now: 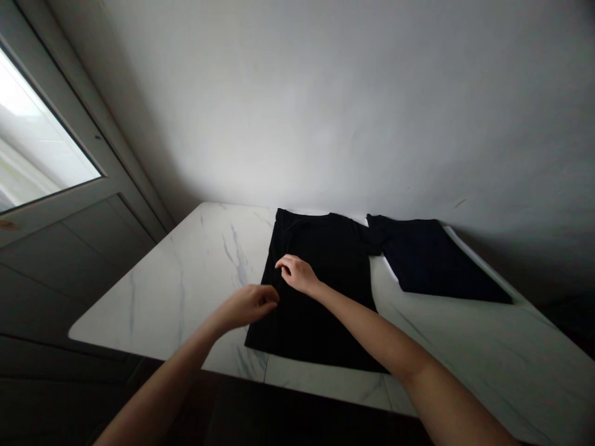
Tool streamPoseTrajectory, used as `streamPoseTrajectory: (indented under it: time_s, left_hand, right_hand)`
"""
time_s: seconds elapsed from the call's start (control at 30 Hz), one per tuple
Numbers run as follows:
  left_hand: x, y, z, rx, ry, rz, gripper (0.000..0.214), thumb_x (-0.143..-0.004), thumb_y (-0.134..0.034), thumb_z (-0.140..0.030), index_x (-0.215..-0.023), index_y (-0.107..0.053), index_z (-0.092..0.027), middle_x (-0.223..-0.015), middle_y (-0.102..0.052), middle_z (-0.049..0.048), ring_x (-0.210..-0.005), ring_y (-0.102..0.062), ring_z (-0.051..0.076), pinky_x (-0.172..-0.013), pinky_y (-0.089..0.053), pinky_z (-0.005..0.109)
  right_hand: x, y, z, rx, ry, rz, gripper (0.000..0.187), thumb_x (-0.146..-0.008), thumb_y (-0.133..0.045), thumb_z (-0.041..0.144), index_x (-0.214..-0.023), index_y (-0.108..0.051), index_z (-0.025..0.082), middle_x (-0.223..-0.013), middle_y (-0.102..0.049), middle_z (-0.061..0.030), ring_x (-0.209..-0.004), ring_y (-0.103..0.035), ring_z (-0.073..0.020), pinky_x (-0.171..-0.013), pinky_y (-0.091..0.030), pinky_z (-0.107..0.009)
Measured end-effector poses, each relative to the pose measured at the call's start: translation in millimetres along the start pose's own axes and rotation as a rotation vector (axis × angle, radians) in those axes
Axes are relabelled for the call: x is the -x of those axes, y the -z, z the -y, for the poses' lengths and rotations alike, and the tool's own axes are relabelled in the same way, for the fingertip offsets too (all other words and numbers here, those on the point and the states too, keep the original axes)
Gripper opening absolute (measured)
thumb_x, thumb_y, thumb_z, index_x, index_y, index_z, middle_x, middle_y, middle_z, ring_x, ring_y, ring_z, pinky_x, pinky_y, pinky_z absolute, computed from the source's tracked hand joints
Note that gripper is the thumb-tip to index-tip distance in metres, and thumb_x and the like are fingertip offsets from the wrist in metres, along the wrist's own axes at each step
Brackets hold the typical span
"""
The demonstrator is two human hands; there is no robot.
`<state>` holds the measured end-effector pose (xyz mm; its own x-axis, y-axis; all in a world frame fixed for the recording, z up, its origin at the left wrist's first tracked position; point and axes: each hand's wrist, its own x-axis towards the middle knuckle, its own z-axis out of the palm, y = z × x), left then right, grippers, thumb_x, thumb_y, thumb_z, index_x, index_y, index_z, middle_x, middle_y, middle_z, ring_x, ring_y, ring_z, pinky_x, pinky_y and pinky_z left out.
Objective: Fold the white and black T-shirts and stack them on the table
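Note:
A black T-shirt (pixel 325 285) lies flat on a white marble table (pixel 186 279), its left side folded in to a straight edge. My left hand (pixel 248 305) pinches the shirt's left edge about halfway down, fingers closed on the cloth. My right hand (pixel 297 272) rests on the shirt just above it, fingers curled onto the fabric near the same edge. One short sleeve sticks out at the shirt's upper right.
A second dark folded garment (pixel 437 260) lies on the table to the right, touching the sleeve. A plain wall rises behind the table. A door with a window (pixel 41 148) stands at the left. The table's near edge (pixel 325 387) runs below the shirt.

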<state>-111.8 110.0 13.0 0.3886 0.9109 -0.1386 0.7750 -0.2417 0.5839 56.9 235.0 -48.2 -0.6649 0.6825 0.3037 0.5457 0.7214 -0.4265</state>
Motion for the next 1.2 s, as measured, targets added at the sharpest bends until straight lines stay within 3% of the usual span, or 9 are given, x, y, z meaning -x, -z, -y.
streamPoseTrajectory:
  time_s: [0.13, 0.23, 0.3, 0.4, 0.5, 0.73, 0.9, 1.07, 1.2]
  left_hand:
    - [-83.2, 18.3, 27.7, -0.305, 0.143, -0.382, 0.030, -0.087, -0.048, -0.017, -0.114, -0.062, -0.018, -0.116, -0.068, 0.0104, -0.107, -0.062, 0.023, -0.094, -0.047, 0.036]
    - [-131.5, 6.9, 43.7, -0.441, 0.182, -0.567, 0.043, -0.093, -0.041, -0.021, -0.133, -0.050, -0.011, -0.138, -0.055, 0.0168, -0.128, -0.050, 0.027, -0.106, -0.040, 0.042]
    - [-149.2, -9.7, 52.5, -0.471, 0.163, -0.596, 0.050, -0.095, -0.038, -0.025, -0.141, -0.042, -0.007, -0.149, -0.043, 0.0194, -0.140, -0.037, 0.029, -0.113, -0.033, 0.044]
    - [-159.4, -34.5, 64.6, -0.467, 0.152, -0.554, 0.058, -0.097, -0.036, -0.036, -0.147, -0.034, -0.006, -0.154, -0.034, 0.0201, -0.145, -0.027, 0.029, -0.116, -0.027, 0.047]
    - [-160.7, -46.9, 73.4, -0.455, 0.140, -0.508, 0.061, -0.098, -0.033, -0.043, -0.148, -0.033, -0.009, -0.155, -0.032, 0.0179, -0.145, -0.026, 0.027, -0.117, -0.026, 0.047]
    - [-156.3, -44.0, 74.1, -0.448, 0.113, -0.489, 0.059, -0.097, -0.039, -0.049, -0.143, -0.043, -0.014, -0.154, -0.036, 0.0158, -0.144, -0.030, 0.029, -0.114, -0.031, 0.048]
    - [-183.9, 7.9, 83.4, -0.312, 0.078, -0.489, 0.036, -0.100, -0.035, -0.034, -0.110, -0.066, -0.020, -0.116, -0.068, 0.0084, -0.110, -0.062, 0.021, -0.097, -0.046, 0.037]
    - [-257.1, 97.0, 124.4, -0.237, 0.260, -0.477, 0.032, -0.094, -0.039, -0.015, -0.116, -0.062, -0.020, -0.119, -0.066, 0.0101, -0.109, -0.062, 0.020, -0.092, -0.046, 0.033]
    - [-315.1, 132.4, 157.2, -0.181, 0.338, -0.385, 0.023, -0.086, -0.050, -0.016, -0.100, -0.068, -0.017, -0.100, -0.072, 0.0105, -0.097, -0.066, 0.022, -0.082, -0.048, 0.030]
  right_hand:
    - [-45.5, 5.3, -14.1, 0.063, -0.460, -0.076, 0.017, -0.092, -0.052, 0.021, -0.107, -0.059, 0.018, -0.109, -0.065, -0.0101, -0.100, -0.063, -0.0200, -0.082, -0.048, -0.029]
    - [-78.9, 14.7, -30.3, 0.092, -0.672, -0.112, 0.027, -0.094, -0.052, 0.032, -0.115, -0.055, 0.014, -0.115, -0.064, -0.0166, -0.108, -0.062, -0.0256, -0.086, -0.049, -0.035]
    - [-97.5, 19.8, -40.8, 0.089, -0.809, -0.138, 0.044, -0.093, -0.052, 0.044, -0.120, -0.051, 0.009, -0.116, -0.063, -0.0221, -0.108, -0.063, -0.0303, -0.085, -0.050, -0.039]
    - [-121.0, 21.7, -53.5, 0.079, -0.942, -0.169, 0.063, -0.088, -0.056, 0.056, -0.125, -0.046, 0.006, -0.114, -0.064, -0.0268, -0.106, -0.064, -0.0343, -0.083, -0.052, -0.042]
    - [-139.0, 17.3, -62.2, 0.116, -0.993, -0.207, 0.065, -0.083, -0.065, 0.051, -0.126, -0.045, 0.006, -0.115, -0.063, -0.0289, -0.107, -0.064, -0.0346, -0.080, -0.053, -0.041]
    - [-147.3, 9.9, -82.9, 0.205, -0.947, -0.200, 0.033, -0.088, -0.054, 0.015, -0.120, -0.052, 0.008, -0.109, -0.064, -0.0251, -0.101, -0.067, -0.0309, -0.078, -0.054, -0.039]
    - [-150.6, 21.3, -107.7, 0.396, -0.785, -0.295, 0.031, -0.083, -0.059, 0.016, -0.114, -0.060, 0.009, -0.120, -0.057, -0.0253, -0.111, -0.059, -0.0328, -0.086, -0.049, -0.041]
    - [-186.7, 24.0, -127.9, 0.335, -0.558, -0.179, 0.026, -0.087, -0.062, 0.030, -0.109, -0.064, 0.016, -0.115, -0.065, -0.0148, -0.112, -0.058, -0.0287, -0.091, -0.045, -0.039]
    - [-220.7, 11.6, -137.1, 0.227, -0.510, -0.113, 0.028, -0.087, -0.064, 0.042, -0.104, -0.067, 0.019, -0.106, -0.071, -0.0085, -0.105, -0.063, -0.0240, -0.089, -0.046, -0.035]
